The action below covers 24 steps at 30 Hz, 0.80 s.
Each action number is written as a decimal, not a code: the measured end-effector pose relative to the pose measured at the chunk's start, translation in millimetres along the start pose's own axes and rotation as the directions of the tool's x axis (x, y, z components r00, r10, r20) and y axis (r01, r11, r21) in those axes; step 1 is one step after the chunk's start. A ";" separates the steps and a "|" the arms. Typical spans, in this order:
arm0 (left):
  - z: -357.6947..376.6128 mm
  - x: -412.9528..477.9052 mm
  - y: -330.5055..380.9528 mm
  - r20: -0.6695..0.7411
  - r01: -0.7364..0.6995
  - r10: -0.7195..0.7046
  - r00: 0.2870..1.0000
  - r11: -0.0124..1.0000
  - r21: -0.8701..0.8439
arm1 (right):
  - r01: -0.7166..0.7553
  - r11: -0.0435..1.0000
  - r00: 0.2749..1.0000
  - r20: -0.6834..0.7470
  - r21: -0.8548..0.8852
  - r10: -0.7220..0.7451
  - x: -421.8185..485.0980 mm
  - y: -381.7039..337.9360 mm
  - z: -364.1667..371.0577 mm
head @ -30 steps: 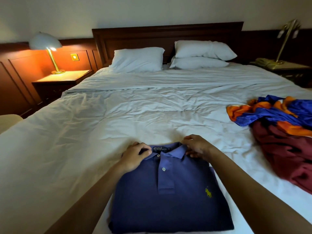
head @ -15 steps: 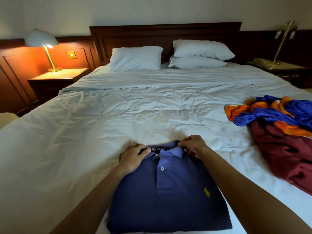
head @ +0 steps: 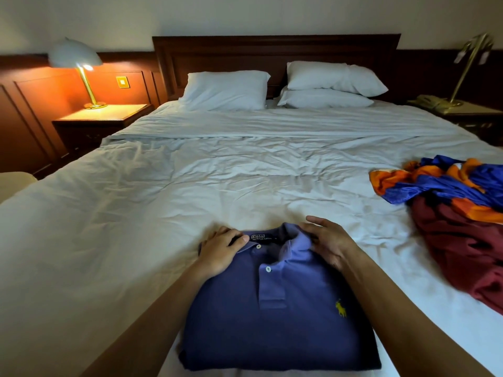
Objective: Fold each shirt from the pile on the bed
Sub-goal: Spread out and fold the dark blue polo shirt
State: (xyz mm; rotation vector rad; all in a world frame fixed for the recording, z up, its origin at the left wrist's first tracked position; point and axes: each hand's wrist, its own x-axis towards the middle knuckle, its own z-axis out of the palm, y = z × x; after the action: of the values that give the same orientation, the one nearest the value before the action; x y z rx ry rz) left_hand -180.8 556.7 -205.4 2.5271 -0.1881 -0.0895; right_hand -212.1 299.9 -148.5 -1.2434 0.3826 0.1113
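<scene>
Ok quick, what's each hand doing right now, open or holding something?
Left hand: fingers curled round the collar edge of the blue polo shirt, holding it.
Right hand: open, resting on the collar.

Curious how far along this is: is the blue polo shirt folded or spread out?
Folded. The blue polo shirt lies as a compact rectangle, sleeves out of sight, collar on top.
</scene>
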 end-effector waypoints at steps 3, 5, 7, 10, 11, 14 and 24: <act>-0.5 -0.3 0.6 0.019 0.012 -0.012 1.000 1.000 -0.003 | 0.013 0.954 0.998 0.058 -0.300 0.005 -9.5 -4.5 -0.4; -0.7 -0.6 1.3 0.017 0.010 -0.010 1.000 1.000 -0.004 | 0.029 0.942 0.997 0.079 -0.334 -0.002 -11.2 -6.9 1.6; 0.6 -0.7 -0.2 0.007 0.003 -0.003 1.000 1.000 0.002 | 0.024 0.975 0.997 0.081 -0.223 -0.006 -9.6 -9.4 5.6; 1.3 -1.1 -2.1 -0.005 -0.008 0.008 1.000 1.000 0.009 | -0.024 0.995 0.996 0.093 0.101 0.015 -4.8 -12.5 12.5; 1.0 -1.3 -2.2 -0.004 -0.010 0.010 1.000 1.000 0.007 | -0.043 0.983 0.995 0.101 0.179 0.025 -4.9 -13.0 14.8; 0.3 -0.2 -2.1 0.009 -0.015 0.015 1.000 1.000 0.001 | -0.063 0.987 0.988 0.149 0.150 0.040 -10.8 -11.6 16.0; -1.8 -0.2 -3.2 0.014 -0.045 0.046 0.999 0.996 -0.078 | 0.019 0.988 0.980 0.198 -0.155 0.012 -28.2 0.6 11.7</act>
State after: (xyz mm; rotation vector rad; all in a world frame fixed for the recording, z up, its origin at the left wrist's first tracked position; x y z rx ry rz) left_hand -180.4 560.3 -205.7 2.4441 -0.2433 -0.0966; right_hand -235.9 314.5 -136.3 -1.3740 0.2010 0.2640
